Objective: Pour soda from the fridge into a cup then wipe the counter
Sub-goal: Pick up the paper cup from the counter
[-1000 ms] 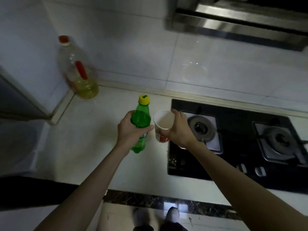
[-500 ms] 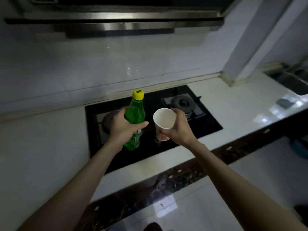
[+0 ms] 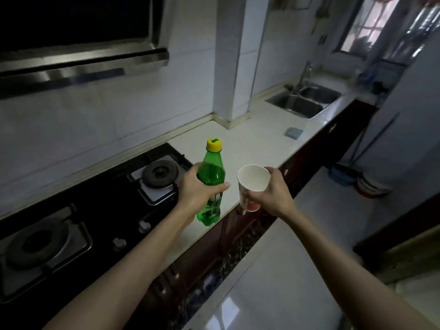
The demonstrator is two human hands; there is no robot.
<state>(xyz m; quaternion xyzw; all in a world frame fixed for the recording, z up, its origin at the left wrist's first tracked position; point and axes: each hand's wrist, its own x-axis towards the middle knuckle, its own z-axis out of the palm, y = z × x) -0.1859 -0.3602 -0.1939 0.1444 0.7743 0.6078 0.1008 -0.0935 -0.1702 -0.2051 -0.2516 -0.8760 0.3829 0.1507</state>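
My left hand grips a green soda bottle around its middle, upright, with its yellow cap on. It hangs in the air over the front edge of the white counter. Beside it my right hand holds a white paper cup with a red base, mouth tilted toward me and nothing visible inside. A small grey-blue cloth lies on the counter further along, near the sink.
A black two-burner gas hob sits in the counter to the left, under a steel range hood. A tiled pillar juts out behind the counter. A double steel sink is at the far right. Dark cabinets run below.
The view has swung right along the counter, from the oil bottle corner past the hob toward the sink. Both hands carry the bottle and cup the same way, side by side.
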